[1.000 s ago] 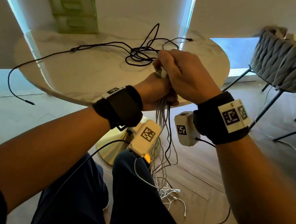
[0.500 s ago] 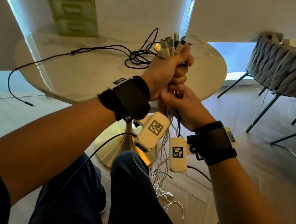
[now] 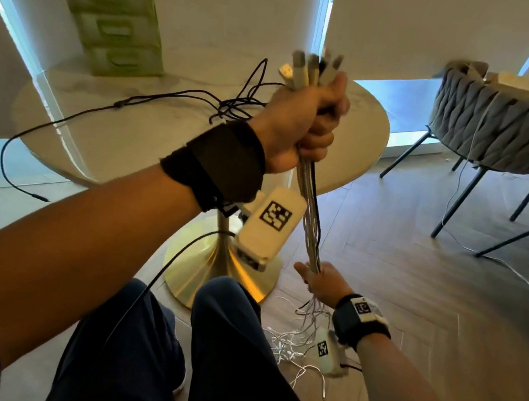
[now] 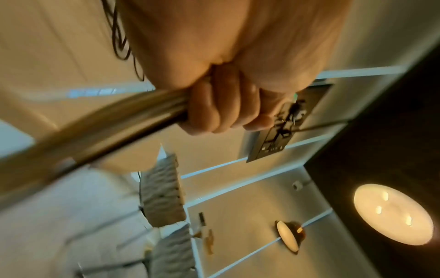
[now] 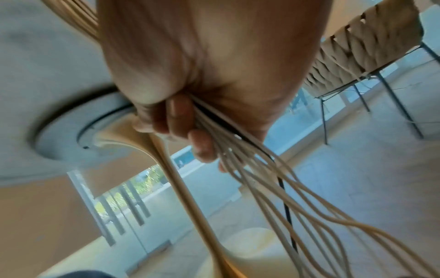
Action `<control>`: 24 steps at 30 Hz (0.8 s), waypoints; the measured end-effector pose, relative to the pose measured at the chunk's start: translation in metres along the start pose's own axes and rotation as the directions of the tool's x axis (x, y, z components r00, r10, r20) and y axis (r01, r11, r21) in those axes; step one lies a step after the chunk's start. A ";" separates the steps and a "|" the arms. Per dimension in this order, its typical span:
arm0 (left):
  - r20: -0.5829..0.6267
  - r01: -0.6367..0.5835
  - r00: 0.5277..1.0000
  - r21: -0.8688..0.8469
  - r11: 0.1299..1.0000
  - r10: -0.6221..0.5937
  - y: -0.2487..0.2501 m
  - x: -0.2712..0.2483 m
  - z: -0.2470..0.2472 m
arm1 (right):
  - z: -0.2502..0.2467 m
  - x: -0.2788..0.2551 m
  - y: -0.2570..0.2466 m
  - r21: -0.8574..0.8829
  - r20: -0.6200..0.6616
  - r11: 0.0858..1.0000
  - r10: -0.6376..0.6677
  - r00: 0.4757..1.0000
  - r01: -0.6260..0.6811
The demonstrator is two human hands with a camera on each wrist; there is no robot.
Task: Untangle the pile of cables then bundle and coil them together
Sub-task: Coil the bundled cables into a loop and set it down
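Two hands grip one bundle of cables (image 3: 311, 221) in the head view. The left hand (image 3: 302, 126) is raised at the near right edge of the round table (image 3: 119, 142), fist wrapped round the bundle's top, where the plug ends (image 3: 308, 68) stick up above the knuckles. The right hand (image 3: 323, 282) is low near the floor, closed round the same bundle, and the span between the hands runs straight. Below it the loose white ends (image 3: 295, 344) spread on the wooden floor. Black cables (image 3: 236, 105) lie tangled on the table's far side, one strand trailing off the left edge. A woven chair (image 3: 509, 131) stands far right.

Left wrist view: fingers (image 4: 214, 111) curl tightly round the blurred bundle (image 4: 107, 127).

Right wrist view: fingers (image 5: 176, 116) close on several white strands and one black one (image 5: 238, 150), which fan out below the hand.
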State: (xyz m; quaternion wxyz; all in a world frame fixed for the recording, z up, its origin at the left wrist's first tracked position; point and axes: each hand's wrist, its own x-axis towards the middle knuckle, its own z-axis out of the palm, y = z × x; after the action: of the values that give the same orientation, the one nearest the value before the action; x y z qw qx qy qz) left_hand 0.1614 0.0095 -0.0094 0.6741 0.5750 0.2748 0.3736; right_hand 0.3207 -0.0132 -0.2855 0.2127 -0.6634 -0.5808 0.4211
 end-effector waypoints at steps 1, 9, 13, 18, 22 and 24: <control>-0.006 0.014 1.000 0.008 1.000 -0.014 -0.004 0.000 -0.001 | 0.001 0.003 0.005 -0.033 -0.039 0.999 0.010 0.999 -0.011; -0.038 0.003 0.999 -0.027 1.000 -0.005 -0.007 0.003 -0.010 | -0.010 0.019 0.025 -0.375 -0.404 0.881 0.126 0.906 -0.290; -0.086 -0.035 0.996 -0.088 0.996 0.027 -0.010 0.005 -0.021 | -0.029 0.030 0.012 -0.268 -0.504 0.867 0.245 0.828 -0.419; -0.074 -0.060 0.996 -0.085 0.995 0.054 -0.007 0.003 -0.023 | -0.032 0.038 0.008 -0.075 -0.461 0.923 0.302 0.834 -0.376; -0.065 -0.081 0.995 -0.006 0.997 0.080 -0.001 0.001 -0.021 | -0.047 0.036 0.015 -0.332 -0.611 0.886 0.058 0.789 -0.323; -0.059 -0.066 0.996 0.088 0.994 0.071 -0.008 0.002 -0.020 | -0.056 0.037 0.013 -0.393 -0.357 0.872 0.146 0.923 -0.290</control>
State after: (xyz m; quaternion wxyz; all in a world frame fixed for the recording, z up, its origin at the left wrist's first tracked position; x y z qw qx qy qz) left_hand 0.1479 0.0217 -0.0210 0.6266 0.6007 0.2913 0.4020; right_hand 0.3721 0.0302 -0.2759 0.0985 -0.8147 -0.5393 0.1890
